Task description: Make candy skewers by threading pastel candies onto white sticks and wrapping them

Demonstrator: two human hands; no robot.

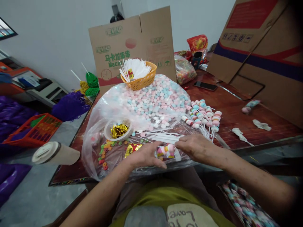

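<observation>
A short marshmallow skewer [167, 150] in pink, white and yellow, partly inside a clear printed wrapper, is between my hands above the table's front edge. My left hand [148, 154] curls its fingers and thumb around the wrapped end. My right hand [196, 147] pinches the other end; its fingers hide the stick there. White sticks [163, 137] lie just beyond my hands. A gold packet [132, 150] rests by my left wrist. Finished-looking marshmallow skewers [204, 114] are piled beyond my right hand.
A plastic sheet with loose marshmallows [156, 97] carries an orange basket of sticks [142, 79]. A bowl of gold ties [118, 130] and coloured rings [102, 156] sit left. A lidded cup [56, 153], a phone [205, 85] and cardboard boxes [156, 41] stand around.
</observation>
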